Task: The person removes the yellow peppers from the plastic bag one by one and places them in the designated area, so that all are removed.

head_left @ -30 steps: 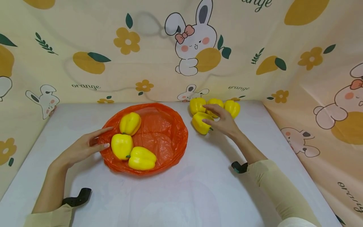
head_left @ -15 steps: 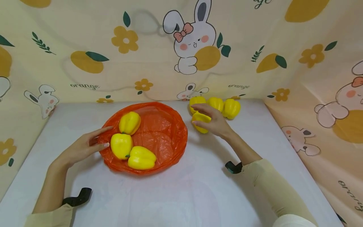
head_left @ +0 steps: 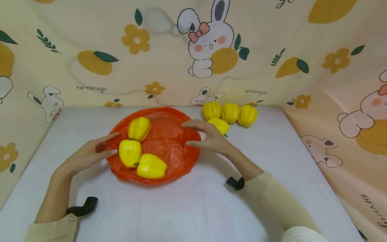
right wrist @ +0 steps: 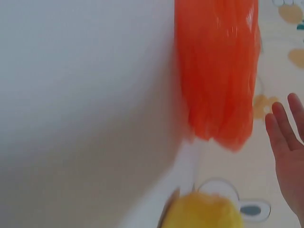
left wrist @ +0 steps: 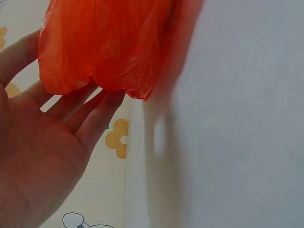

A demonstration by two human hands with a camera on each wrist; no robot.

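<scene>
A red plastic bag [head_left: 169, 134] stands spread open on the white table, its mouth facing up. Inside lie three yellow bell peppers, one at the back [head_left: 139, 129], one at the left [head_left: 130, 153] and one in front [head_left: 152, 166]. My left hand [head_left: 86, 156] rests against the bag's left side; in the left wrist view its extended fingers [left wrist: 102, 114] touch the red plastic. At the right rim, my right hand [head_left: 208, 137] hangs with fingers spread and nothing in it. The right wrist view shows its straight fingers [right wrist: 282, 126] apart from the bag.
Behind my right hand, a yellow bell pepper [head_left: 220, 125] lies in front of three others in a row: left [head_left: 211, 110], middle [head_left: 230, 113] and right [head_left: 248, 116]. A printed cloth [head_left: 169, 67] hangs along the table's back edge and right side.
My right hand has moved left from the loose bell peppers to the bag's right rim, without a pepper. My left hand has stayed at the bag's left side.
</scene>
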